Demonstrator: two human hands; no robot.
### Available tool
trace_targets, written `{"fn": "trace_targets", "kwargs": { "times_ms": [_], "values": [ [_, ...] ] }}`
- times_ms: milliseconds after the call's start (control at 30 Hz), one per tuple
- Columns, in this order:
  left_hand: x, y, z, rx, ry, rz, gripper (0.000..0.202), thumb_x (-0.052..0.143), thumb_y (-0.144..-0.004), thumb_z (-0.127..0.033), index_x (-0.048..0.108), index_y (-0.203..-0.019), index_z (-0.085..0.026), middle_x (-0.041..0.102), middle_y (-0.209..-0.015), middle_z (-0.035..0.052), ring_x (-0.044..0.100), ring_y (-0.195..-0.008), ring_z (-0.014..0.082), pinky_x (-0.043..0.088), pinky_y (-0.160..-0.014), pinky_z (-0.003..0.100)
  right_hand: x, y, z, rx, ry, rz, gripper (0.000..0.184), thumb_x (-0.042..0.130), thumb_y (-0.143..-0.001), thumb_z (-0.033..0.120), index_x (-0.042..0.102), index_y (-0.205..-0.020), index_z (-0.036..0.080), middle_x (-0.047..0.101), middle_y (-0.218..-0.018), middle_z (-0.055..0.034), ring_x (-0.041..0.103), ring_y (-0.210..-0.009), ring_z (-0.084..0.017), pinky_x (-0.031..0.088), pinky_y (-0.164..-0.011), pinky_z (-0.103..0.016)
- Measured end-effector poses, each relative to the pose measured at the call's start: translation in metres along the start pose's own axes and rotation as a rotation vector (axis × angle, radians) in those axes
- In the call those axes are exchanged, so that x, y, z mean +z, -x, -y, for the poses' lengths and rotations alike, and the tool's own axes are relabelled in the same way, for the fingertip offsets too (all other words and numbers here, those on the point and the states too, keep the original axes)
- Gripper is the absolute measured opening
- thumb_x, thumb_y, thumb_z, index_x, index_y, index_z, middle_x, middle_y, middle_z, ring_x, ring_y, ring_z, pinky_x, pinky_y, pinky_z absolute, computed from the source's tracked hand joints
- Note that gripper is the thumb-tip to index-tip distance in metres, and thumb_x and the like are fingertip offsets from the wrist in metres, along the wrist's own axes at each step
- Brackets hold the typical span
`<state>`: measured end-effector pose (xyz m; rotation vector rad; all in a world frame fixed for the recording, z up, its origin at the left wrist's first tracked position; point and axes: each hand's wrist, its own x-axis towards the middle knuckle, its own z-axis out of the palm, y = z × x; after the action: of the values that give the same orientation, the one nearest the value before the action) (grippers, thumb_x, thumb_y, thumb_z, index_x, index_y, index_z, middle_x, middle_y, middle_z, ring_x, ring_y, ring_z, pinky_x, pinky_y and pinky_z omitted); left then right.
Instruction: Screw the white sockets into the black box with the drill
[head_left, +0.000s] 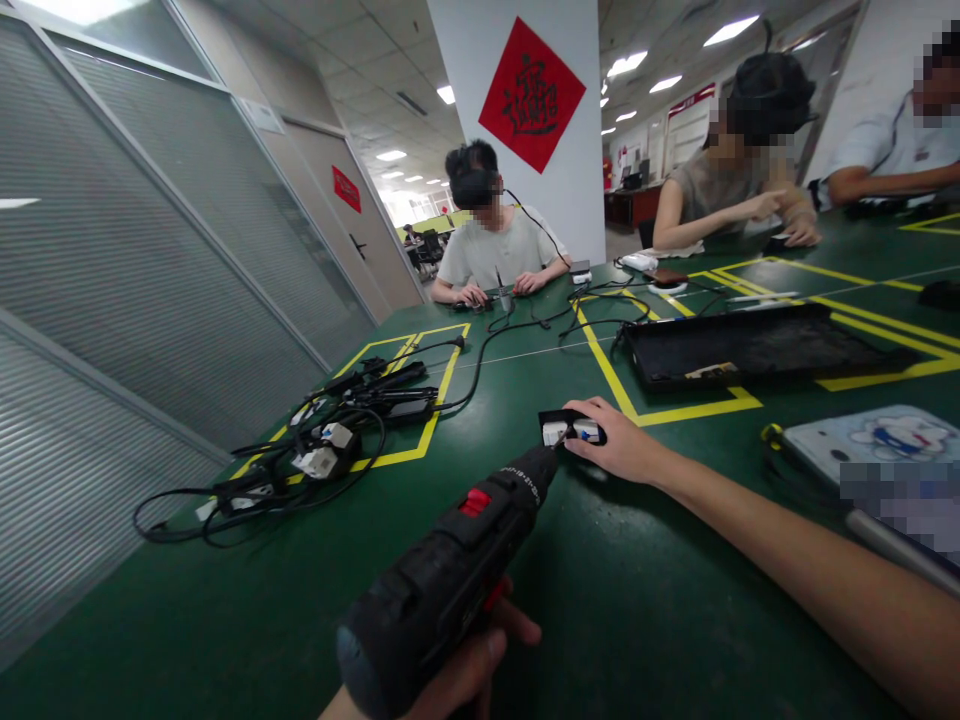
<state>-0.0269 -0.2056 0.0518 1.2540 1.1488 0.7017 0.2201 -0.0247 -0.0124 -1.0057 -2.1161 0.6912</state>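
Note:
My left hand point(461, 675) is wrapped round the grip of a black cordless drill point(442, 570) with red buttons, low in the middle of the view. The drill points away from me, and its bit reaches a small black housing point(552, 416) that has white blocks point(555, 434) inside. Whether the tip is seated in a screw cannot be made out. From the right, my right hand point(611, 445) grips the housing's right end, thumb on the near side and fingers over the far side, holding it on the green table point(600, 590).
Black cables and adapters with white blocks point(319, 460) lie in a pile at left. A long black tray-like cover point(750, 345) lies at right, behind a phone-like device point(877, 440). Yellow tape marks the table. Several people sit across it, one person point(499, 250) straight ahead.

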Motion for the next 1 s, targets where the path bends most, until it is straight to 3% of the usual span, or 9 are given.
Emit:
{"fn": "trace_targets", "kwargs": {
  "times_ms": [133, 267, 467, 700, 867, 1000],
  "values": [
    [0.002, -0.001, -0.005, 0.020, -0.057, -0.046, 0.042, 0.063, -0.077, -0.034, 0.047, -0.112, -0.017, 0.070, -0.089, 0.0121, 0.059, -0.049, 0.0111, 0.046, -0.046, 0.021, 0.003, -0.002, -0.006, -0.003, -0.006, -0.021, 0.041, 0.060, -0.087, 0.031, 0.044, -0.124, 0.028, 0.043, -0.112, -0.0036, 0.051, -0.095, -0.017, 0.041, -0.089, -0.033],
    [0.005, -0.003, -0.011, -0.021, -0.025, -0.066, 0.048, 0.060, -0.078, -0.032, 0.046, -0.121, -0.016, 0.070, -0.073, 0.0063, 0.059, -0.045, 0.0135, 0.049, -0.045, 0.024, 0.004, -0.006, -0.011, 0.016, -0.011, -0.029, 0.041, 0.061, -0.086, 0.030, 0.045, -0.124, 0.028, 0.043, -0.113, -0.0033, 0.051, -0.095, -0.017, 0.040, -0.089, -0.032],
    [0.007, -0.005, -0.010, -0.006, -0.063, -0.129, 0.042, 0.061, -0.075, -0.025, 0.054, -0.115, -0.016, 0.062, -0.052, 0.0001, 0.062, -0.048, 0.0177, 0.051, -0.045, 0.025, 0.003, -0.008, -0.011, 0.015, 0.000, -0.035, 0.043, 0.061, -0.086, 0.029, 0.044, -0.125, 0.029, 0.043, -0.113, -0.0027, 0.052, -0.095, -0.016, 0.039, -0.091, -0.031],
    [0.002, -0.008, -0.009, 0.104, -0.129, -0.167, 0.029, 0.064, -0.070, -0.020, 0.063, -0.098, -0.014, 0.064, -0.060, 0.0035, 0.063, -0.052, 0.0182, 0.055, -0.054, 0.029, 0.001, -0.010, -0.009, 0.005, 0.011, -0.016, 0.043, 0.061, -0.085, 0.027, 0.045, -0.124, 0.025, 0.043, -0.113, -0.0044, 0.051, -0.096, -0.017, 0.039, -0.090, -0.031],
    [0.001, -0.011, -0.010, 0.106, -0.262, -0.308, 0.036, 0.068, -0.064, -0.017, 0.065, -0.100, -0.018, 0.068, -0.077, 0.0070, 0.066, -0.067, 0.0228, 0.056, -0.065, 0.033, 0.002, -0.009, -0.012, -0.002, 0.001, -0.023, 0.043, 0.061, -0.085, 0.026, 0.044, -0.125, 0.027, 0.043, -0.114, -0.0037, 0.050, -0.096, -0.017, 0.039, -0.090, -0.030],
    [0.000, -0.012, -0.012, 0.095, -0.323, -0.332, 0.033, 0.066, -0.063, -0.018, 0.066, -0.097, -0.019, 0.069, -0.074, 0.0070, 0.066, -0.071, 0.0248, 0.056, -0.065, 0.034, 0.002, -0.010, -0.013, -0.013, -0.006, -0.022, 0.043, 0.062, -0.084, 0.026, 0.045, -0.124, 0.028, 0.043, -0.112, -0.0026, 0.051, -0.095, -0.016, 0.039, -0.090, -0.029]
  ]
}}
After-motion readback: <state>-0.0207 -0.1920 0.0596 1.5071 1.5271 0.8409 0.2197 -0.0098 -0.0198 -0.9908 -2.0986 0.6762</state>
